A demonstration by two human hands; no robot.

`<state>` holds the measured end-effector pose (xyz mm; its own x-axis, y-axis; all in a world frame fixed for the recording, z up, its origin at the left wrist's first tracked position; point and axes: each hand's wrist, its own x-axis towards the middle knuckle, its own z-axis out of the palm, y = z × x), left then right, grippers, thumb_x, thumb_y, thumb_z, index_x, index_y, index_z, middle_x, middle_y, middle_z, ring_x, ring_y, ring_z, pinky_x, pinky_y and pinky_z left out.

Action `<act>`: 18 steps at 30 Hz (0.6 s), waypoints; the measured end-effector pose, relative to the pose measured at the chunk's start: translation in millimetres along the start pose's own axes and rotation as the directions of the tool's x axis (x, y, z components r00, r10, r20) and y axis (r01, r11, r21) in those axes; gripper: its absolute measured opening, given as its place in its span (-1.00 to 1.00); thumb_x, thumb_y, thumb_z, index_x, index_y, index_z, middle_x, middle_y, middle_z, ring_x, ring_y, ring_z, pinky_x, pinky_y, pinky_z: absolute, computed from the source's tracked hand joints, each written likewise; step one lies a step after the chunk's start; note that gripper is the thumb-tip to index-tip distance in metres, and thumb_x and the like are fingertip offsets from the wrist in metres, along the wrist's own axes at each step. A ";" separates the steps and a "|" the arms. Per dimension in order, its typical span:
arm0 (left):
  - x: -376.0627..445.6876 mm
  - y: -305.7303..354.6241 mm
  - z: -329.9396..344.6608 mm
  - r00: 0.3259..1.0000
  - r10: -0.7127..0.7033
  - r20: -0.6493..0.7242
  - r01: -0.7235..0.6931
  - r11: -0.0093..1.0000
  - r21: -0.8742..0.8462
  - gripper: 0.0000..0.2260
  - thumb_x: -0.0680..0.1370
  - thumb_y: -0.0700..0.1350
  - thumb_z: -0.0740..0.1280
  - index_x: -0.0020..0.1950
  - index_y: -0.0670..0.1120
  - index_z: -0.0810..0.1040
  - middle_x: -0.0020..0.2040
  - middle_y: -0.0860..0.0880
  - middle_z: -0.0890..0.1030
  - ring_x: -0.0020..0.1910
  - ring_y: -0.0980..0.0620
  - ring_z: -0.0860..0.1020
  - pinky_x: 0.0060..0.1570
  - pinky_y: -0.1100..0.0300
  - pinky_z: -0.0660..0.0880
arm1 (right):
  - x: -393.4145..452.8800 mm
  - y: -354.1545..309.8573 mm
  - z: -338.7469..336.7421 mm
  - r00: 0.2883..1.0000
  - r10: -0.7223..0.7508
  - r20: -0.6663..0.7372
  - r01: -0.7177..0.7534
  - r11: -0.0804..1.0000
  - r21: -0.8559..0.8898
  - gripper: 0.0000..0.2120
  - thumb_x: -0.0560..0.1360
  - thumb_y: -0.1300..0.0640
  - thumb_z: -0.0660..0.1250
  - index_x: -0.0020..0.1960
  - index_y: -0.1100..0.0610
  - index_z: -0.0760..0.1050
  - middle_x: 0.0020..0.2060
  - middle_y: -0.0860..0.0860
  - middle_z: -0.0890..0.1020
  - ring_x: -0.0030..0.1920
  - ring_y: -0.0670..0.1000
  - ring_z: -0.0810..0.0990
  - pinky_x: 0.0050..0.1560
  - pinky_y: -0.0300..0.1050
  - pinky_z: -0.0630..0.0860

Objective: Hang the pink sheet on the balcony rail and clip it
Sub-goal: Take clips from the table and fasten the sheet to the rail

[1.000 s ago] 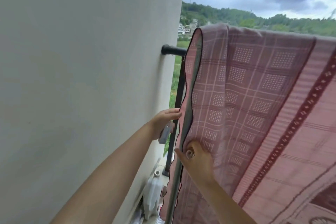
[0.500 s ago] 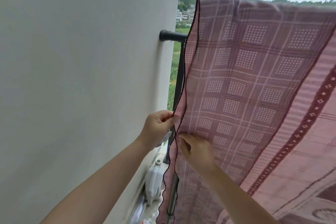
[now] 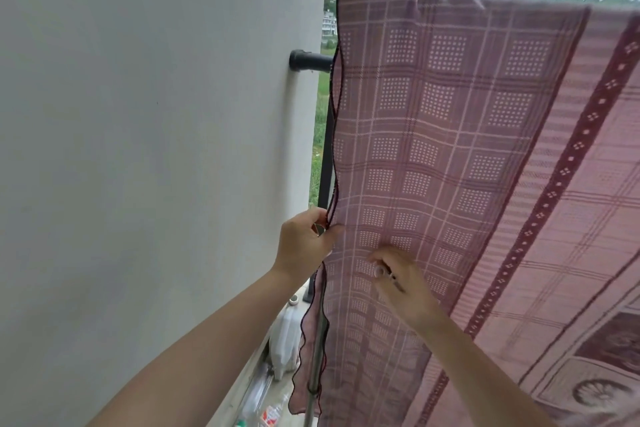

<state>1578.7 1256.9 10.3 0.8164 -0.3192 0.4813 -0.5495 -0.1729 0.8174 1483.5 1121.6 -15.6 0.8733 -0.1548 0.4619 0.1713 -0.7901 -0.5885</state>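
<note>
The pink sheet point(image 3: 450, 135), checked with a dark red patterned band, hangs down from its top edge and fills the right of the head view. The black balcony rail point(image 3: 310, 61) juts out of the wall and runs behind the sheet, with a black post point(image 3: 325, 166) below it. My left hand point(image 3: 304, 243) pinches the sheet's wavy dark left edge; a small grey thing shows between its fingers. My right hand point(image 3: 401, 284), with a ring on one finger, presses curled fingers into the cloth just right of and below the left hand.
A white wall point(image 3: 138, 149) stands close on the left. At its foot are a white plastic jug point(image 3: 285, 340) and some bottles point(image 3: 270, 416). A thin metal pole point(image 3: 318, 357) rises by the sheet's lower edge. Hills and cloudy sky lie beyond.
The sheet's folded-back left edge now hangs flat and wider. My left hand has closed on that edge, and my right hand has shifted right across the cloth.
</note>
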 end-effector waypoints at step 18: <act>-10.2 -19.7 -14.8 0.982 0.048 -0.185 -0.066 0.994 -0.090 -0.91 0.44 -0.29 0.38 -0.23 -0.29 0.64 -0.58 0.22 0.38 -0.53 0.25 0.41 -0.49 0.49 0.24 | 90.8 -147.3 -71.5 0.738 -0.488 0.466 0.632 0.742 -0.224 -0.82 0.23 0.27 0.44 -0.18 0.28 0.63 -0.34 0.16 0.64 -0.40 -0.07 0.52 -0.17 -0.24 0.51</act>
<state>1583.8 1277.3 -6.1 0.8075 -0.1495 0.5705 -0.5839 -0.0664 0.8091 1505.0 1181.6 160.4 0.7733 0.5477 0.3194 0.5768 -0.8169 0.0042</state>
